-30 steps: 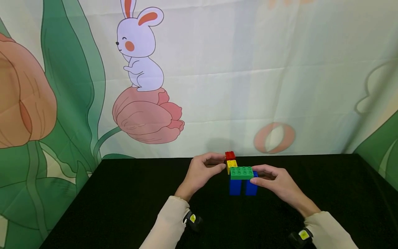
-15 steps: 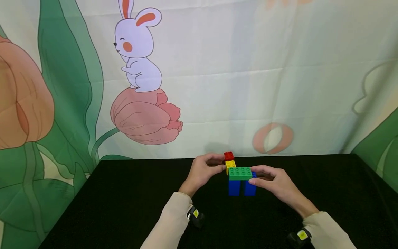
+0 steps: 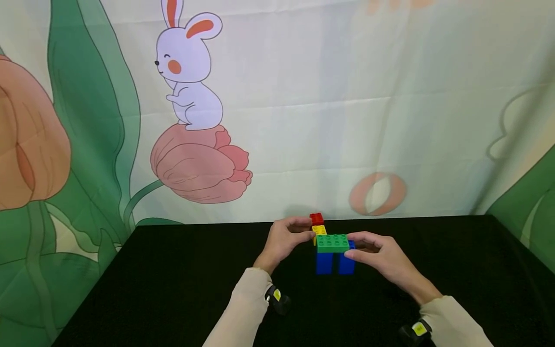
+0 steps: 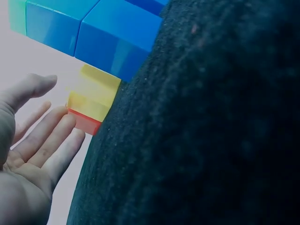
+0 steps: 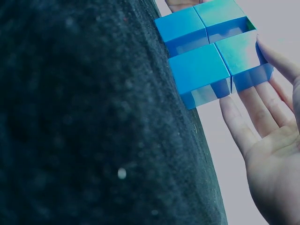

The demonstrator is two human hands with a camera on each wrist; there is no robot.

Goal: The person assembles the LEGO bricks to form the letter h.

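Note:
A small structure of building blocks stands on the black table. A green block with studs lies across two blue columns, left and right, each of stacked blocks. Behind its left end are a yellow block and a red block. My left hand has its fingertips at the side of the red and yellow blocks, thumb apart from them in the left wrist view. My right hand pinches the upper blue block of the right column, thumb in front, fingers behind.
The black-covered table reaches back to a hanging cloth printed with a rabbit and flowers, close behind the blocks. Dark wrist cameras are strapped over both pale sleeves.
The whole scene shifts slightly left and down in the head view as the camera turns. Both hands keep nearly the same place at the blocks; the left forearm shifts slightly right.

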